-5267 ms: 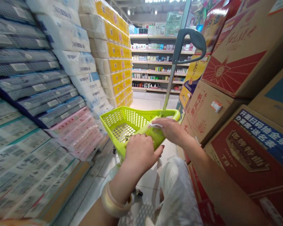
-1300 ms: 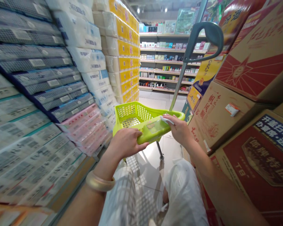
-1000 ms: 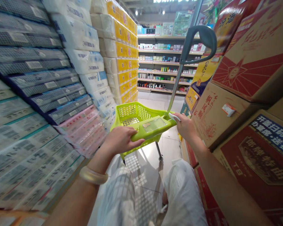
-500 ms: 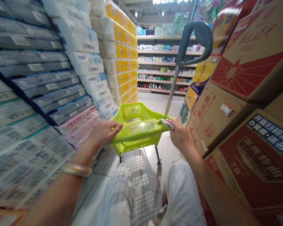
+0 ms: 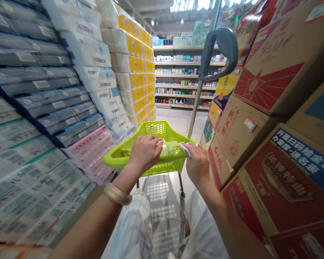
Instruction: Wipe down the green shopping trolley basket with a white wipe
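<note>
A lime-green shopping cart with a holed plastic basket stands right in front of me. My left hand, with a gold bangle on its wrist, is closed over the middle of the cart's handle, covering part of the clear panel there. At the handle's right end my right hand grips it, with a folded white piece, perhaps paper or tissue, under the fingers. A grey looped grip on a metal pole rises from the cart's right side. No goods show in the visible part of the basket.
Stacked tissue packs and other wrapped packs line the left side. Cardboard cartons are piled close on the right. Shelves of small goods stand ahead, beyond the pale tiled floor.
My left hand has moved right along the handle, from near its left end to its middle. My right hand keeps its hold. The view has shifted slightly, with the cartons now further left.
</note>
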Demonstrator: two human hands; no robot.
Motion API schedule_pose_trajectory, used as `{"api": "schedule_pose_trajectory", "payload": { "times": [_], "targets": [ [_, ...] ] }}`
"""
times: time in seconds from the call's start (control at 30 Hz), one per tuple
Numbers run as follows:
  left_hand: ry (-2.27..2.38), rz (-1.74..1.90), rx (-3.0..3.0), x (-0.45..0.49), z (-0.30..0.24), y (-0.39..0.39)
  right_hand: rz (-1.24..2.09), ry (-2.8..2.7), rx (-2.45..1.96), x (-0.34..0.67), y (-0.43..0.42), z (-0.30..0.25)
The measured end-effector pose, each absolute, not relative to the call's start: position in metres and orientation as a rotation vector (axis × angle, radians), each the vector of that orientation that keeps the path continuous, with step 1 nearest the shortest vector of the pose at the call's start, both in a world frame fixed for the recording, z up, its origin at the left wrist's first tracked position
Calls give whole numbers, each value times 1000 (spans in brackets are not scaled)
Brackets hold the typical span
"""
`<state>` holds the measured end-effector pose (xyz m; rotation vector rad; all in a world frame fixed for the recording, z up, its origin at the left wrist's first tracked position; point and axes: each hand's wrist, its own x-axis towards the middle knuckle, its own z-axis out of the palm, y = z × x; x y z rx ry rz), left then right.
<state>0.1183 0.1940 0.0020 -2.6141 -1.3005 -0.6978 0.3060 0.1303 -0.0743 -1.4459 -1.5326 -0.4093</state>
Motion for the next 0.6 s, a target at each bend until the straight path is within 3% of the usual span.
{"api": "schedule_pose_trajectory", "payload": {
  "times": [0.4,0.6],
  "targets": [
    [-1255,-519,-2663,120,-5,188,-361,-1646,-1384,260,116,-64],
    [-1306,-546,-2722,108,-3,187,-383,-1521,-1410,290,91,-71]
  ]
}}
